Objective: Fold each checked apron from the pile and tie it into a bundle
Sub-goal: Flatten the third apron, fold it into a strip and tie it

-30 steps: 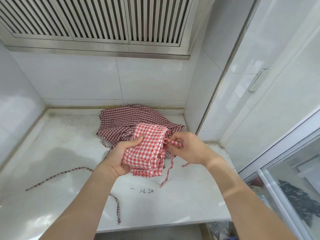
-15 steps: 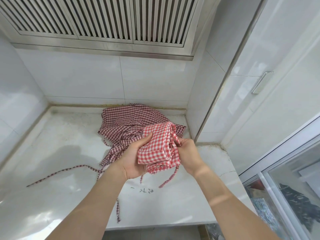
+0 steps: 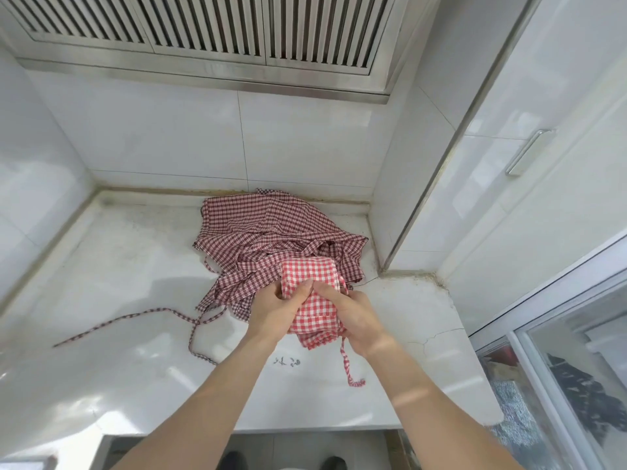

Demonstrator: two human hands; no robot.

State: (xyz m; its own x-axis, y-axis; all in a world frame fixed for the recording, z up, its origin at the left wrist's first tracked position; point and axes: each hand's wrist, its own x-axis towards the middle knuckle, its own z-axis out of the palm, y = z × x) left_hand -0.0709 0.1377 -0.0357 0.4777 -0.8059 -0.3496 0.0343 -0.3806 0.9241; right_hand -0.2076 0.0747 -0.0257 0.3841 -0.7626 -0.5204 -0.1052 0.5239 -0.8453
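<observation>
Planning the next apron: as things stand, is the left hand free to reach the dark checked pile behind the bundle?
Probably not yet. The left hand grips the red bundle together with the right hand. The pile lies just beyond, with nothing between, so once it lets go the way looks open.

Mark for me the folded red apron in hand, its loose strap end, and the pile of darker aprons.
folded red apron (image 3: 310, 271), head view, on its upper checked face above the thumbs.
loose strap end (image 3: 356, 382), head view, on the curled tip lying on the counter.
pile of darker aprons (image 3: 264, 225), head view, on the spread top cloth.
</observation>
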